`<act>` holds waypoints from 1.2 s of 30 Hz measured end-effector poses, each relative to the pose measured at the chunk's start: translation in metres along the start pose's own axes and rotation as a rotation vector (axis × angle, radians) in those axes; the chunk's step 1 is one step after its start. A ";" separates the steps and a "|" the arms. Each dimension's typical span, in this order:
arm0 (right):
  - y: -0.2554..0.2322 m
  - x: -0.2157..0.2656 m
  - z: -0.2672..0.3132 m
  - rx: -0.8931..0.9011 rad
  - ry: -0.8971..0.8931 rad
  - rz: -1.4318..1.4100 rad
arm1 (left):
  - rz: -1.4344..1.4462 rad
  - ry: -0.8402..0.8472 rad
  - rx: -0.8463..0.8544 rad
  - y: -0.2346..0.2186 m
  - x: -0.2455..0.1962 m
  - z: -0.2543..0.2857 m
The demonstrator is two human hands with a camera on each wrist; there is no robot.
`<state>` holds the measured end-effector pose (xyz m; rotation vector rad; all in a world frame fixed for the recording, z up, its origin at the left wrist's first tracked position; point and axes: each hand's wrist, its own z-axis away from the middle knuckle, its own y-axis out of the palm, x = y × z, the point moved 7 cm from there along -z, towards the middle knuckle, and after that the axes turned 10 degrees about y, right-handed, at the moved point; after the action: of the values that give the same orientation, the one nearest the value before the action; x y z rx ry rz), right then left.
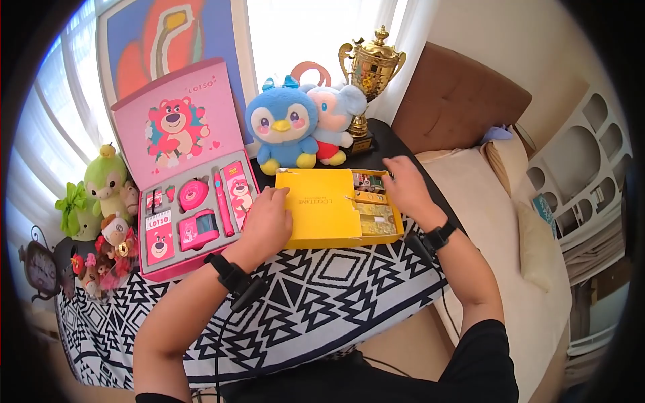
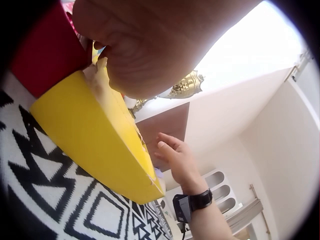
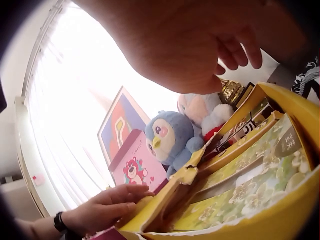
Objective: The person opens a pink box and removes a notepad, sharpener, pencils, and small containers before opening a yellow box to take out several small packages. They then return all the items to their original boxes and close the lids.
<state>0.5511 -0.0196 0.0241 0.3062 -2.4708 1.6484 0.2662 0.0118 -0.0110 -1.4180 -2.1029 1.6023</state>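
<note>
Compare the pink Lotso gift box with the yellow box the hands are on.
The pink Lotso gift box stands fully open, its hinged lid upright; the yellow box is only partly uncovered, its flat lid over the left part. The pink box is untouched; the left hand rests on the yellow box. Both hold packaged items.

A home, likely a bedroom. Beside the cloth-covered worktop [image 1: 322,295] stands a bed [image 1: 497,221] with a padded headboard [image 1: 457,101]. Plush toys [image 1: 285,124] and a trophy [image 1: 371,67] crowd the worktop's far edge under a curtained window [image 1: 302,33].
</note>
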 end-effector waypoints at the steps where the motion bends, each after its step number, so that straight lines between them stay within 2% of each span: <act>1: 0.000 -0.016 0.005 0.019 0.172 -0.053 | 0.057 -0.011 -0.028 0.000 -0.004 0.001; 2: 0.001 -0.030 0.010 0.035 0.343 -0.107 | 0.111 -0.020 -0.058 -0.002 -0.007 0.000; 3: 0.011 -0.039 0.017 0.203 0.478 -0.152 | 0.111 -0.019 -0.063 -0.003 -0.011 -0.003; 4: 0.012 -0.035 0.024 0.200 0.474 -0.151 | 0.200 -0.082 -0.073 -0.005 -0.011 -0.006; 6: 0.021 -0.026 0.043 0.237 0.471 -0.493 | 0.290 -0.147 -0.087 -0.002 -0.010 -0.007; 9: 0.031 -0.033 0.050 0.192 0.464 -0.459 | 0.262 -0.149 -0.140 0.000 -0.012 -0.010; 11: 0.034 -0.035 0.049 0.173 0.459 -0.451 | 0.344 -0.270 -0.145 0.001 -0.012 -0.014; 12: 0.040 -0.038 0.048 0.218 0.548 -0.582 | 0.341 -0.266 -0.151 0.001 -0.012 -0.017; 13: 0.046 -0.038 0.046 0.266 0.634 -0.713 | 0.375 -0.328 -0.078 0.008 -0.009 -0.018; 14: 0.047 -0.032 0.044 0.264 0.627 -0.713 | 0.410 -0.389 -0.002 0.015 -0.006 -0.018; 17: 0.058 0.006 0.040 0.294 0.435 -0.921 | 0.425 -0.437 0.004 0.016 -0.002 -0.019; 18: 0.061 0.012 0.039 0.292 0.438 -0.921 | 0.425 -0.435 0.007 0.017 -0.003 -0.018; 20: 0.075 0.027 0.036 0.389 0.585 -1.355 | 0.473 -0.452 -0.048 0.014 0.000 -0.018; 22: 0.085 0.040 0.032 0.430 0.536 -1.345 | 0.417 -0.407 -0.087 0.016 -0.003 -0.016; 24: 0.103 0.032 0.030 0.259 0.403 -0.838 | 0.354 -0.365 -0.123 0.013 -0.003 -0.013; 25: 0.094 0.035 0.030 0.334 0.426 -0.794 | 0.322 -0.325 -0.109 0.013 -0.005 -0.012; 26: 0.089 0.037 0.029 0.339 0.418 -0.794 | 0.291 -0.286 -0.099 0.012 -0.007 -0.012; 29: 0.083 0.045 0.026 0.467 0.489 -1.199 | 0.210 -0.276 -0.062 0.016 -0.014 -0.010; 30: 0.086 0.047 0.024 0.472 0.477 -1.194 | 0.209 -0.279 -0.074 0.017 -0.015 -0.011; 32: 0.096 0.039 0.023 0.338 0.534 -1.263 | 0.094 -0.315 -0.025 0.022 -0.013 -0.010; 33: 0.098 0.038 0.022 0.307 0.502 -1.150 | 0.071 -0.289 -0.045 0.021 -0.016 -0.008; 34: 0.101 0.037 0.022 0.313 0.486 -1.153 | 0.062 -0.295 -0.057 0.020 -0.019 -0.005; 36: 0.102 0.031 0.019 0.288 0.470 -1.111 | 0.030 -0.176 -0.012 0.017 -0.030 -0.002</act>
<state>0.4946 -0.0019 -0.0673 0.9647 -1.2638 1.2992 0.2939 -0.0089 -0.0121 -1.3639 -2.1975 1.7902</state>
